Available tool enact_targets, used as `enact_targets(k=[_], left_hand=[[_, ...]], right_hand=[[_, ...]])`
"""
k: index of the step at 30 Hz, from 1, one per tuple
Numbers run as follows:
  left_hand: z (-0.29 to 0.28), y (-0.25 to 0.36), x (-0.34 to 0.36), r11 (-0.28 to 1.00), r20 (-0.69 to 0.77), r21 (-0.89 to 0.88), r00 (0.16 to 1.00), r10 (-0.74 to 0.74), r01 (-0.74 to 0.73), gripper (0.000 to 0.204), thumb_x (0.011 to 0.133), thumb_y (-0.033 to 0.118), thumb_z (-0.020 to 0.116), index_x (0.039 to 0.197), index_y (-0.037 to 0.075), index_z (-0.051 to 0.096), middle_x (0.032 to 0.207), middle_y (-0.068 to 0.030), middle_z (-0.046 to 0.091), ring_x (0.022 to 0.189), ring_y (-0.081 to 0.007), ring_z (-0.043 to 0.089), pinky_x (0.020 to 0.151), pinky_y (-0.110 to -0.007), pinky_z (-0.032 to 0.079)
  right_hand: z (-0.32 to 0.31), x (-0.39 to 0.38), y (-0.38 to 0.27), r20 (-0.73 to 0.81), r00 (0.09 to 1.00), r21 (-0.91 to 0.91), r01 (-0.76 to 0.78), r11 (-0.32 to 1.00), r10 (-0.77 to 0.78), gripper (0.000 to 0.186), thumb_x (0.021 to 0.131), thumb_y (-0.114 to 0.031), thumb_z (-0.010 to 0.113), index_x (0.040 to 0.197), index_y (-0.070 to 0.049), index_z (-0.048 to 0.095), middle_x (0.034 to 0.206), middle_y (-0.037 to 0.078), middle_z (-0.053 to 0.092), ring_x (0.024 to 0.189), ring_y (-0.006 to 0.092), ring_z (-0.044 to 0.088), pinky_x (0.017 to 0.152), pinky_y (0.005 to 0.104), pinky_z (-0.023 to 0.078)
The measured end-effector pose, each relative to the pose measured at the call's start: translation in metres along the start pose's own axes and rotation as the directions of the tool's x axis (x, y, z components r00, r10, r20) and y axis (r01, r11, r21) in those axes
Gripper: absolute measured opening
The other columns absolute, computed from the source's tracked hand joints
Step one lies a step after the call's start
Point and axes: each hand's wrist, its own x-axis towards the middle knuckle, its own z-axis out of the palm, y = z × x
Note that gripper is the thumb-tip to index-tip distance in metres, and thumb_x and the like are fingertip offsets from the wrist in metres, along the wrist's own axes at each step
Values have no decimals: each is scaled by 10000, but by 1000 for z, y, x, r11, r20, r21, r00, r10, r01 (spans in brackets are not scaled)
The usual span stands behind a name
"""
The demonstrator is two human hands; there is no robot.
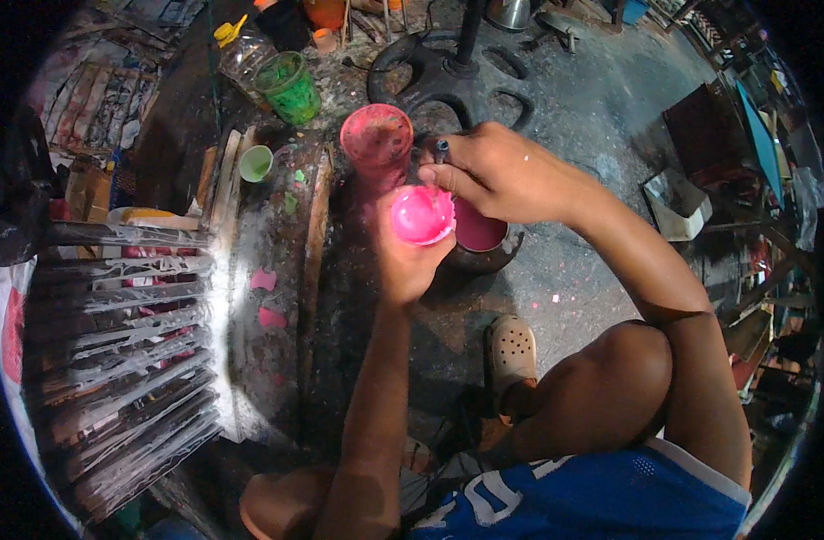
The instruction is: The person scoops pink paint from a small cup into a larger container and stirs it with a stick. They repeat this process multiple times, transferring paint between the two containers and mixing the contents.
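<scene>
My left hand [405, 270] is wrapped round a small cup [421, 216] of glossy, bright pink liquid, its mouth facing up. Just above its rim, the fingers of my right hand [511, 175] are closed on a thin stick with a dark end [443, 151]. The stick's lower part is hidden, so I cannot tell whether it is a brush. Beyond my left hand stands a tall pink-smeared plastic cup [376, 135]. A wider container of darker pink paint [480, 229] sits below my right hand, partly covered by it.
A green-stained plastic cup [288, 88], a clear bottle with a yellow cap [241, 49] and a small pale green cup [256, 164] stand at the far left. White-streaked sticks [142, 315] lie in a row at left. A black metal base [461, 67] stands ahead; a white box [678, 207] lies right.
</scene>
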Motion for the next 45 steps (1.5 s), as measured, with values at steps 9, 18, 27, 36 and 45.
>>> enact_targets(k=[9, 18, 27, 36, 45], left_hand=[[8, 3, 7, 994, -5, -83, 998, -68, 67, 805, 742, 63, 992, 1435, 74, 583, 1338, -151, 614, 1265, -322, 616, 1111, -496, 493], [7, 2, 10, 1000, 12, 10, 1000, 8, -9, 829, 822, -33, 943, 1522, 63, 508, 1406, -93, 641, 1296, -221, 653, 1153, -402, 532], [6, 5, 13, 994, -31, 74, 996, 85, -82, 904, 752, -13, 961, 1538, 51, 521, 1537, -138, 557, 1450, -291, 555, 1267, -455, 425], [5, 6, 15, 982, -17, 137, 991, 136, -133, 989, 723, -8, 966, 1590, 40, 493, 1650, -160, 472, 1542, -333, 482, 1313, -477, 377], [4, 10, 14, 980, 13, 167, 994, 106, -107, 997, 740, 5, 966, 1609, 14, 479, 1606, -162, 520, 1528, -333, 509, 1307, -458, 383]], right_hand=[[0, 3, 5, 8, 997, 152, 69, 986, -72, 404, 1141, -346, 667, 957, 12, 700, 749, 301, 649, 733, 527, 674, 695, 591, 530], [-3, 0, 5, -72, 993, 1, 90, 996, -90, 408, 1129, -327, 684, 911, 17, 679, 721, 295, 637, 707, 524, 672, 671, 583, 534], [9, -1, 12, -117, 984, 30, 135, 990, -131, 405, 1120, -342, 698, 918, 7, 668, 719, 282, 635, 695, 518, 664, 660, 590, 525], [18, -1, 15, -166, 977, 62, 145, 987, -133, 404, 1128, -357, 693, 935, -2, 679, 710, 272, 630, 684, 515, 656, 657, 591, 514], [26, -1, 18, -196, 968, 85, 178, 980, -159, 403, 1124, -352, 700, 918, -6, 668, 718, 265, 636, 684, 511, 657, 655, 581, 520]])
